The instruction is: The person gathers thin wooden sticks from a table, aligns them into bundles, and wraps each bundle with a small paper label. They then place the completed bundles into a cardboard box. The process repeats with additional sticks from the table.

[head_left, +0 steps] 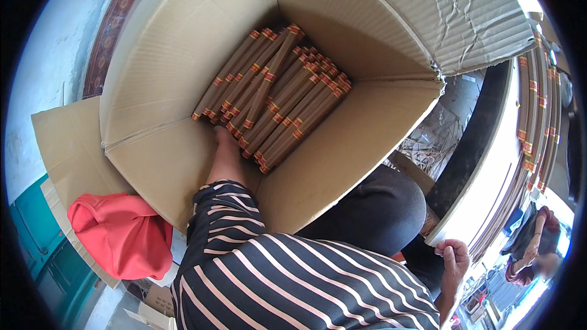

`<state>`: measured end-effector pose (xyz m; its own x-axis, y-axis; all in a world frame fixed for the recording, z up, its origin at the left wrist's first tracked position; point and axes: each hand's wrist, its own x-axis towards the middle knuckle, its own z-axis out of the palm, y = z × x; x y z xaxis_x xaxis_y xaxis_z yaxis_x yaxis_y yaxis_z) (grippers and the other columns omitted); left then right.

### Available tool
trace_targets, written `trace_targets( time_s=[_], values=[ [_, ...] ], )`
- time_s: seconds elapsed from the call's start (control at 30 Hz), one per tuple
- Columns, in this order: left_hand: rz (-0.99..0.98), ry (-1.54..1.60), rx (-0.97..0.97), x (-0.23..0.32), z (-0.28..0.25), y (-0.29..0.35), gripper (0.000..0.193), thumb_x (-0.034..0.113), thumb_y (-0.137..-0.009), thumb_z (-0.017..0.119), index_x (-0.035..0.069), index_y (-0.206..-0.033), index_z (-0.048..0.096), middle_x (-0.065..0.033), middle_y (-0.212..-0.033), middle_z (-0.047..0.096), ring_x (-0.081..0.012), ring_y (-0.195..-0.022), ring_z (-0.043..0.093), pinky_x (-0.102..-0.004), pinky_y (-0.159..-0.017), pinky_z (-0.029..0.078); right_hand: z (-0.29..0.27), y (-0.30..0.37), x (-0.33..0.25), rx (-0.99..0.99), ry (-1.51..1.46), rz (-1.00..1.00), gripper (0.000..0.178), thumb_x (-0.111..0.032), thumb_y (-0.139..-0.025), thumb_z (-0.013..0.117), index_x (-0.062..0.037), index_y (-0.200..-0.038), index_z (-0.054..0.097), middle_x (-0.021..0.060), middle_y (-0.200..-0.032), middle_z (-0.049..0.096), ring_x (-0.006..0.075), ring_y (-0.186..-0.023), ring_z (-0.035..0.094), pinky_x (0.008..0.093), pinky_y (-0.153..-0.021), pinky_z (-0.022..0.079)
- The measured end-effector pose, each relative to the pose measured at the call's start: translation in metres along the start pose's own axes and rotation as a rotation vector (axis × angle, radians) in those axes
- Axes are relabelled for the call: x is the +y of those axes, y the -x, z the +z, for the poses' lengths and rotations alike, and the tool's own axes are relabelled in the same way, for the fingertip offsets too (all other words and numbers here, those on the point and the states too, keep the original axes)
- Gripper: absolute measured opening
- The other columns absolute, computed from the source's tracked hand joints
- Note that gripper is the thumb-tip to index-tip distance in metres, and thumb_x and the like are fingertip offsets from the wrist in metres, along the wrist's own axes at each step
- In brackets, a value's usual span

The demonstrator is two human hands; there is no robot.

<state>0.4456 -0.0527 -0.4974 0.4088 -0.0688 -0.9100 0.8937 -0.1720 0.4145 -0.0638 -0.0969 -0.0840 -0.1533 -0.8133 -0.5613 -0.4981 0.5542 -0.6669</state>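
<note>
A large open cardboard box (177,55) holds several long brown packets (275,95) with red and yellow bands, stacked on a slant on its floor. My left hand (224,139), at the end of a striped sleeve, reaches down into the box and touches the near ends of the packets. Its fingers are hidden under them. My right hand (454,258) is at the lower right with fingers curled, against the edge of a white table (489,183), and holds nothing that I can see.
More banded brown packets (535,110) lie in rows on the white table at the right. A red cloth (119,235) lies on a box flap at the lower left, beside a teal door (33,238). Another person (529,250) sits at the far lower right.
</note>
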Motion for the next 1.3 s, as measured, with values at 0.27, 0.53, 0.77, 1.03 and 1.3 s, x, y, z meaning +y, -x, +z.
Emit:
trace_targets(
  time_s=[0.27,0.53,0.77,1.03,1.3],
  values=[
    [-0.01,-0.021,-0.078,-0.033,0.0,-0.024,0.063,0.051,-0.094,0.017,0.007,-0.136,0.033,-0.0155,-0.138,0.037,-0.035,-0.12,0.042,-0.0547,-0.096,0.037,-0.001,0.0,0.007,0.012,-0.045,0.005,0.019,-0.017,-0.089,0.057,0.0001,-0.098,0.055,0.0057,-0.084,0.059,0.0101,-0.073,0.055,0.0219,-0.071,0.046],
    [-0.008,-0.05,-0.074,-0.033,0.011,-0.019,0.062,0.05,-0.095,0.019,0.005,-0.137,0.03,-0.0151,-0.138,0.035,-0.0361,-0.12,0.042,-0.0548,-0.096,0.038,-0.002,-0.005,0.008,0.023,-0.027,0.029,0.021,-0.02,-0.089,0.058,-0.0008,-0.098,0.056,0.0045,-0.081,0.058,0.0088,-0.069,0.055,0.0212,-0.067,0.047],
    [-0.013,-0.089,-0.055,-0.029,0.019,-0.007,0.063,0.05,-0.094,0.02,0.006,-0.138,0.028,-0.0162,-0.137,0.037,-0.0349,-0.12,0.043,-0.0532,-0.095,0.039,-0.003,-0.009,0.009,0.018,-0.046,0.062,0.021,-0.021,-0.089,0.058,-0.0014,-0.097,0.056,0.0039,-0.078,0.059,0.0084,-0.065,0.055,0.0206,-0.065,0.046],
    [0.549,-1.171,0.585,-0.007,0.044,0.043,0.049,0.045,-0.084,0.046,0.004,-0.108,0.054,-0.0217,-0.113,0.053,-0.0396,-0.103,0.051,-0.0496,-0.084,0.042,-0.009,0.001,0.018,0.054,-0.07,-0.034,0.02,-0.019,-0.089,0.058,-0.0012,-0.098,0.056,0.005,-0.082,0.06,0.0103,-0.073,0.055,0.0228,-0.07,0.046],
    [1.208,-1.734,-0.004,-0.029,0.082,0.06,0.029,0.025,-0.078,0.059,0.004,-0.098,0.055,-0.0175,-0.101,0.055,-0.0347,-0.096,0.053,-0.0472,-0.08,0.045,-0.018,0.012,0.018,0.03,-0.068,-0.096,0.02,-0.018,-0.089,0.057,-0.0009,-0.098,0.055,0.0056,-0.084,0.059,0.0112,-0.077,0.055,0.0233,-0.073,0.045]
  ],
)
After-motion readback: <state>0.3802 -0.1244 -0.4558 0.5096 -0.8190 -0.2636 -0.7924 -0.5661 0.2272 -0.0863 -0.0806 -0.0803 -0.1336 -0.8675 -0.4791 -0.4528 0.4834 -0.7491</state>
